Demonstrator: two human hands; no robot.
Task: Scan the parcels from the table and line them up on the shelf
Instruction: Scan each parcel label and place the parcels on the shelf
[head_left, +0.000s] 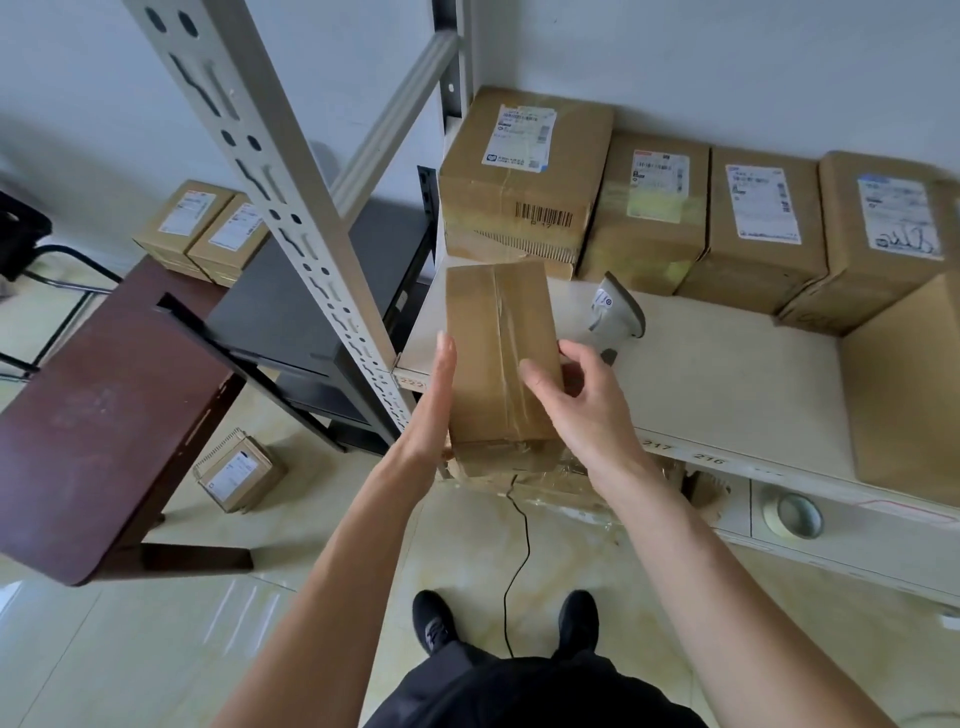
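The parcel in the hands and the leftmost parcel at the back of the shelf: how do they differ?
The held parcel shows only tape, no label; the leftmost shelf parcel shows a label and a barcode. The held one looks narrower, between the left hand and right hand; the other stands untouched. Both are brown cardboard.

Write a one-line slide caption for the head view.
Both hands, left and right, hold a taped box at the shelf edge beside a scanner.

Left hand (434, 400) flat against taped parcel (498, 353) side, right hand (576, 400) pinching its other edge at shelf (727, 374) front. Scanner (615, 312) just behind; four labelled boxes (654, 208) along wall.
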